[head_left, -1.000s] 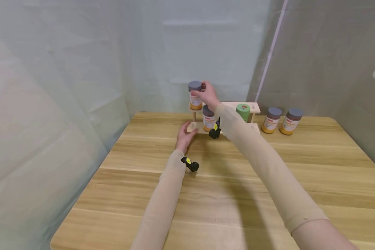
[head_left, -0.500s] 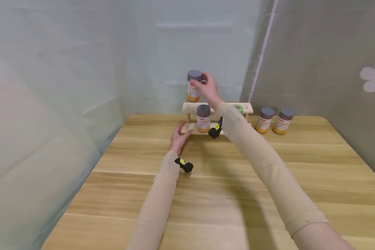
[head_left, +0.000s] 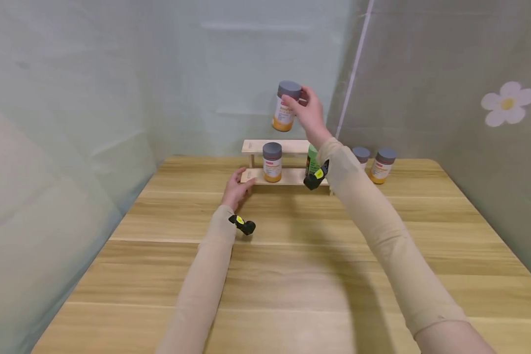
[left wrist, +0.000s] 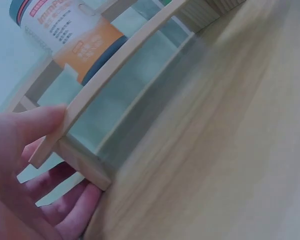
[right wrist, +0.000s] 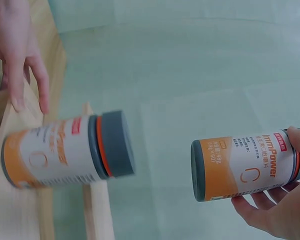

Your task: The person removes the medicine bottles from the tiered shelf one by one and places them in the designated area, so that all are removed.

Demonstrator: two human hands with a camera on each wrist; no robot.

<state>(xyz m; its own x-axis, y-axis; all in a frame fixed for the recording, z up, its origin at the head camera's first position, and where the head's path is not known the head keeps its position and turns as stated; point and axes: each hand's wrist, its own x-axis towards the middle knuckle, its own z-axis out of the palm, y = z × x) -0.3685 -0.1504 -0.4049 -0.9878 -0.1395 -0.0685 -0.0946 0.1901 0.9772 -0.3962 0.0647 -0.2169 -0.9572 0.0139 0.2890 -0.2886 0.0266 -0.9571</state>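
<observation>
Right fingers (right wrist: 250, 213): curled round grey-capped bottle (right wrist: 242, 167) | left fingers (left wrist: 81, 212): gripping wooden rack (head_left: 293, 176)

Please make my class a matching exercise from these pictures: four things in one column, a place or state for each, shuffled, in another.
Things:
1. bare left hand
2. bare right hand
3. green cylindrical container
4. pale wooden two-tier rack

Places and states:
A. stands on the wood-grain table
B. holds a grey-lidded white-and-orange jar aloft
C. partly hidden on the lower shelf
D. grips the lower shelf's left end

Pairs: 1-D; 2-B; 3-C; 4-A
</observation>
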